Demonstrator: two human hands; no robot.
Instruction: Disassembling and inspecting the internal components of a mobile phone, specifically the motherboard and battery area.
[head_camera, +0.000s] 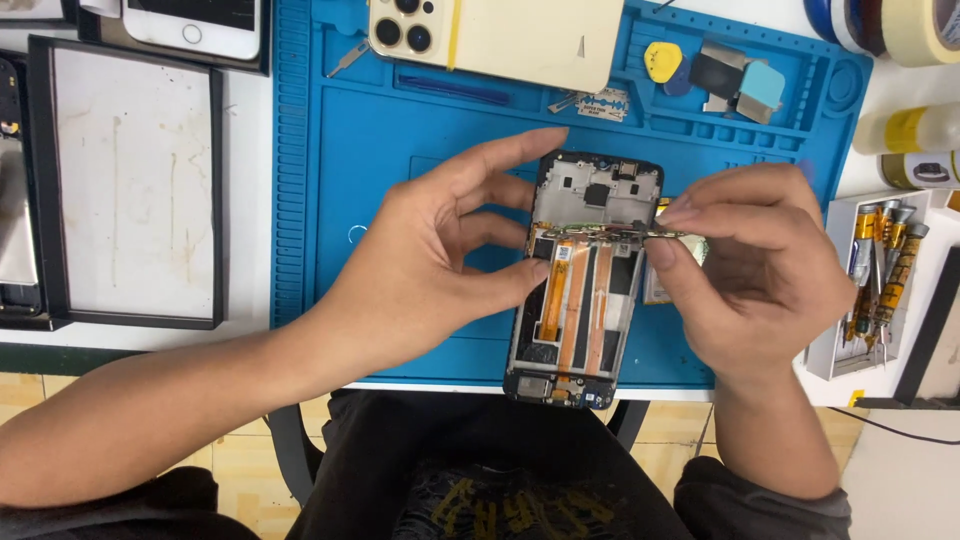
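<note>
- The opened phone (585, 290) lies on the blue mat (400, 150) at its near edge, overhanging slightly.
- The left hand (420, 270) steadies the frame's left side, fingers spread, thumb on the edge.
- The right hand (750, 260) pinches the narrow circuit board (620, 233), fingertips closed on its end.
- Best lifted level and slowly (the orange flex cables (575, 300) look delicate).

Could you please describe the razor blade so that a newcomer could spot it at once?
Look along the top tray of the blue work mat, just below the gold phone lying face down. The razor blade is the small flat silver rectangle there, unlike the coloured picks to its right.
</note>
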